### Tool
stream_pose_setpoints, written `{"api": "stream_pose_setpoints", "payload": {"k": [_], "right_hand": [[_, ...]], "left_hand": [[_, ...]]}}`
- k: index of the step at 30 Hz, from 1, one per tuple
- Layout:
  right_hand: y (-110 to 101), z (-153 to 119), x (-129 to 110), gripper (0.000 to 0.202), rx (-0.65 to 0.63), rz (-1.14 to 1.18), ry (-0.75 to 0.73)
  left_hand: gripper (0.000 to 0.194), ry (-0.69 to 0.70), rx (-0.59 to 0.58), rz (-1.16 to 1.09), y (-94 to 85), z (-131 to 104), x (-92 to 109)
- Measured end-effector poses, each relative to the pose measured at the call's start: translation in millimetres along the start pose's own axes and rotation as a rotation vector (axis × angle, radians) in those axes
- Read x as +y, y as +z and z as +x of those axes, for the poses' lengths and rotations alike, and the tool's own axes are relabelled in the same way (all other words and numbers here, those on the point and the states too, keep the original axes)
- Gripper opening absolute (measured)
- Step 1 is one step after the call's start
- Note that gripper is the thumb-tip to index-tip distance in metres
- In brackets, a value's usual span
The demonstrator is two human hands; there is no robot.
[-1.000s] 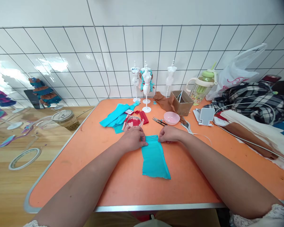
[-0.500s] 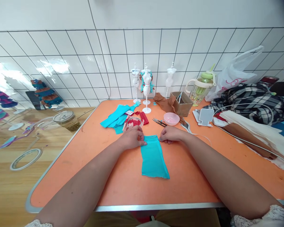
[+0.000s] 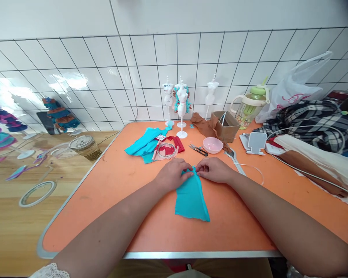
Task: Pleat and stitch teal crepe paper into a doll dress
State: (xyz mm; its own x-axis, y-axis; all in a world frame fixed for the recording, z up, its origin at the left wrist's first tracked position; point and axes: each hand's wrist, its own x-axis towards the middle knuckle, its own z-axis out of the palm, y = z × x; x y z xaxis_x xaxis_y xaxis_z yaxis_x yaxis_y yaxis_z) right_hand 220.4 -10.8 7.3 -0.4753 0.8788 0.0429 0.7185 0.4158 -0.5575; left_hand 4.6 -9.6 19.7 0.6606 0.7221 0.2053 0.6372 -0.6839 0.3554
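Observation:
A turquoise piece of cloth [image 3: 192, 200] lies on the orange table [image 3: 150, 227], its wide end toward me and its far end gathered narrow. My left hand [image 3: 174, 174] pinches the gathered far end from the left. From the right, my right hand [image 3: 213, 170] pinches the same end, the two sets of fingertips almost touching. Just beyond my hands lie black thread snips [image 3: 198, 150] and a pink bowl [image 3: 212, 145]. A roll of tape [image 3: 166, 150] rests on red and pink cloth scraps, beside more turquoise cloth [image 3: 143, 144].
Small white mannequins [image 3: 182, 104] stand at the back by the tiled wall. To the right are a cardboard box [image 3: 227, 131], a bottle [image 3: 248, 110], a white phone stand [image 3: 256, 143] and plaid fabric [image 3: 307, 119]. A glass jar [image 3: 85, 146] and a tape ring [image 3: 37, 194] are on the wooden surface at left.
My hands have come together at the cloth's far edge, which was spread flat and is now bunched narrow. The view has shifted slightly.

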Motion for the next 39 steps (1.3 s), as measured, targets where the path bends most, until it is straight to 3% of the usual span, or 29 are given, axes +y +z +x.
{"api": "stream_pose_setpoints", "payload": {"k": [6, 16, 22, 31, 39], "right_hand": [[0, -2, -5, 0.01, 0.009, -0.048, 0.032], [0, -2, -4, 0.009, -0.031, -0.171, -0.008], [-2, -6, -10, 0.011, 0.014, -0.206, -0.081], [1, 9, -7, 0.014, -0.108, -0.06, 0.189], [-1, 19, -13, 0.013, -0.161, -0.075, 0.327]], "left_hand": [[0.022, 0.025, -0.074, 0.057, 14.0, 4, 1], [0.016, -0.066, -0.037, 0.006, 15.4, 3, 3], [0.014, -0.088, -0.037, 0.06, 13.0, 3, 9], [0.017, -0.123, -0.008, 0.084, 18.0, 3, 12], [0.016, -0.145, 0.027, 0.166, 18.4, 2, 11]]}}
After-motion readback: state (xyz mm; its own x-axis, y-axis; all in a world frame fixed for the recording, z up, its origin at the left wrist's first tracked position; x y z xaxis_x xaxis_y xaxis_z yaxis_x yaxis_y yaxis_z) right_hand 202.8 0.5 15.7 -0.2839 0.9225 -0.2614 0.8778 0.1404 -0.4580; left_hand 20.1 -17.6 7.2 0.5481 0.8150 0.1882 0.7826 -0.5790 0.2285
